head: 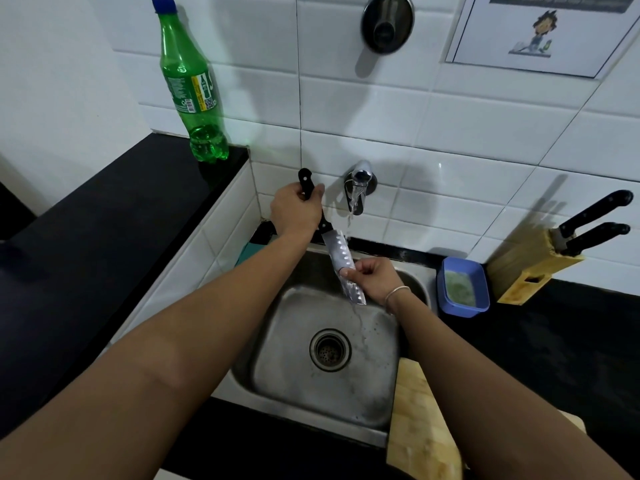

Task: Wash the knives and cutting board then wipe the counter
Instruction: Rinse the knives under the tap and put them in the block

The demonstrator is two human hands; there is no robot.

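Note:
My left hand (294,211) grips the black handle of a wide-bladed knife (337,252) over the steel sink (277,344). The blade slants down and to the right under water running from the wall tap (360,183). My right hand (372,277) pinches the lower part of the blade between thumb and fingers. A wooden cutting board (419,420) lies at the sink's front right corner, partly under my right forearm. Two black-handled knives (595,223) stand in a wooden knife block (530,268) on the right counter.
A blue tub (445,289) with greenish soapy liquid sits right of the sink. A green plastic bottle (192,84) stands on the raised black ledge (104,216) at the left. The black counter (571,344) runs right of the sink. Something teal (247,252) lies behind the sink's left corner.

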